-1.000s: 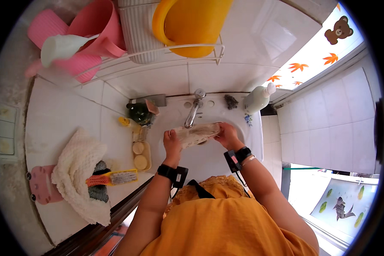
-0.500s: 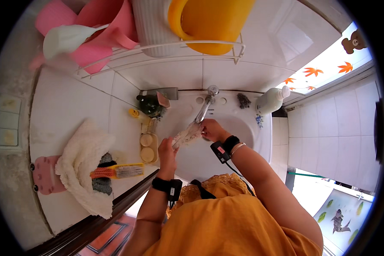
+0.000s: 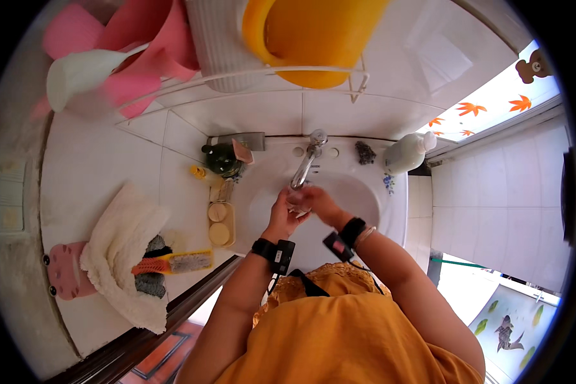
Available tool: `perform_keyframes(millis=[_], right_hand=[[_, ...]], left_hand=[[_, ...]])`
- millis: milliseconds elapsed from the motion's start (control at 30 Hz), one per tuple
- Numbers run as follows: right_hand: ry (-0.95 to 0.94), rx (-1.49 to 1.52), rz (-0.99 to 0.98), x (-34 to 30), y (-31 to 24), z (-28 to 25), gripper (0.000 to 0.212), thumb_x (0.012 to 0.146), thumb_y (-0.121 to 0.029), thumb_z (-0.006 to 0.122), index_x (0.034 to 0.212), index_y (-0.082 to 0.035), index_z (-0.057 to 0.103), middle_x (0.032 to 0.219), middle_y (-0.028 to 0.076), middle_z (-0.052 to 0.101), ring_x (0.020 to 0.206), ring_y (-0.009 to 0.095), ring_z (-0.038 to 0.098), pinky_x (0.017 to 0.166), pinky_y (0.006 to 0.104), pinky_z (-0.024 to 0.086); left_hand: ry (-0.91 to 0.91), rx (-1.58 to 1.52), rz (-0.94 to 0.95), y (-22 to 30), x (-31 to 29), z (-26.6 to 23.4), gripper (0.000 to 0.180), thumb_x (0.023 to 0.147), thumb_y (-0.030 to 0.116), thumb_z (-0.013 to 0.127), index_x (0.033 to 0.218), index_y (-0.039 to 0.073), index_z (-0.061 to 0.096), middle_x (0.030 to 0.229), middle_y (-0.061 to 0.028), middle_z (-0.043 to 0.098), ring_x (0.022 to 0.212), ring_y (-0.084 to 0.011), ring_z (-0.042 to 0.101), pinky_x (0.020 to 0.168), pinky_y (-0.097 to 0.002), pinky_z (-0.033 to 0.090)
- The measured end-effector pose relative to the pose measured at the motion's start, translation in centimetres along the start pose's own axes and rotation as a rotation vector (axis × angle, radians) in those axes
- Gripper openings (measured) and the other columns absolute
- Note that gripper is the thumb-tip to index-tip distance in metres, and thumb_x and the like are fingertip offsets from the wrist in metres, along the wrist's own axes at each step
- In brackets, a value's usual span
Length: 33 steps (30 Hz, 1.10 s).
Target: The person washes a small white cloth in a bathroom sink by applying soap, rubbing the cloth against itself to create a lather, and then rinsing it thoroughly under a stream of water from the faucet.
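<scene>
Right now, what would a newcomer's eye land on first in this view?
Probably the big yellow jug at the top, with pink containers farther left. Next, in the middle, the left hand and right hand, close together at the spout of the chrome faucet, over the white sink; what they hold is too blurred to tell.

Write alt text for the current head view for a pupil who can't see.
A person's left hand and right hand are close together at a chrome faucet over a white sink; anything between them is too blurred to identify. A pale pump bottle stands at the sink's far right; a towel and brush lie left.
</scene>
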State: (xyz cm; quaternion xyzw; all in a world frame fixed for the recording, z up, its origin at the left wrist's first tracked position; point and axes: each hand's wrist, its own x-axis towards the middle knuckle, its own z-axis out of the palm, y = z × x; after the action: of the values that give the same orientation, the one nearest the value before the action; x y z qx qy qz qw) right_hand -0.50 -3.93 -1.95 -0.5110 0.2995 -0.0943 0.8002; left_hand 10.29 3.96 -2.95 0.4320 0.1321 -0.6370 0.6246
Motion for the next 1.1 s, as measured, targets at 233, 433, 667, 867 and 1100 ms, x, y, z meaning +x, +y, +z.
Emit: perform_keyframes(millis=[233, 433, 667, 867, 1100], right_hand=[[0.449, 0.339, 0.432, -0.7, 1.7, -3.8, 0.031, 0.080, -0.033, 0.053, 0.097, -0.007, 0.053, 0.096, 0.007, 0.054, 0.091, 0.023, 0.050, 0.081, 0.0408, 0.041], [-0.035, 1.073, 0.422, 3.4, 7.4, -2.8, 0.038, 0.081, -0.041, 0.051, 0.099, -0.008, 0.048, 0.103, 0.008, 0.049, 0.098, 0.025, 0.046, 0.081, 0.0441, 0.041], [0.329, -0.198, -0.486, 1.9, 6.7, 2.5, 0.014, 0.076, -0.014, 0.061, 0.078, -0.005, 0.050, 0.082, 0.009, 0.047, 0.084, 0.022, 0.047, 0.073, 0.0351, 0.040], [0.488, -0.920, -0.302, 6.1, 7.4, 0.2, 0.012, 0.071, -0.013, 0.053, 0.073, -0.001, 0.051, 0.075, 0.017, 0.053, 0.076, 0.031, 0.052, 0.068, 0.0394, 0.041], [0.310, 0.065, -0.245, 2.1, 3.6, 4.0, 0.022, 0.087, -0.022, 0.044, 0.078, -0.003, 0.043, 0.075, 0.007, 0.046, 0.068, 0.014, 0.044, 0.061, 0.0275, 0.039]], left_hand=[[0.057, -0.157, 0.102, -0.2, -1.3, 1.2, 0.020, 0.081, 0.006, 0.046, 0.100, 0.002, 0.048, 0.097, -0.0125, 0.053, 0.085, -0.0217, 0.053, 0.059, -0.0337, 0.046], [-0.019, -0.306, -0.044, -0.3, -2.3, -0.3, 0.021, 0.086, 0.019, 0.048, 0.101, 0.005, 0.048, 0.093, -0.0078, 0.055, 0.075, -0.0174, 0.052, 0.049, -0.0244, 0.040], [-0.016, -0.061, 0.096, -2.2, 3.8, -4.7, 0.034, 0.089, 0.036, 0.037, 0.103, 0.007, 0.048, 0.092, -0.0062, 0.055, 0.080, -0.0140, 0.053, 0.056, -0.0251, 0.044], [0.223, 0.187, 0.037, -3.3, 2.7, -0.6, 0.035, 0.087, 0.040, 0.037, 0.095, 0.007, 0.048, 0.078, -0.0040, 0.054, 0.062, -0.0140, 0.053, 0.048, -0.0278, 0.042], [0.288, 0.140, 0.140, -0.4, 2.6, -1.3, 0.033, 0.082, 0.041, 0.042, 0.086, 0.009, 0.050, 0.065, -0.0009, 0.051, 0.050, -0.0112, 0.047, 0.038, -0.0227, 0.032]])
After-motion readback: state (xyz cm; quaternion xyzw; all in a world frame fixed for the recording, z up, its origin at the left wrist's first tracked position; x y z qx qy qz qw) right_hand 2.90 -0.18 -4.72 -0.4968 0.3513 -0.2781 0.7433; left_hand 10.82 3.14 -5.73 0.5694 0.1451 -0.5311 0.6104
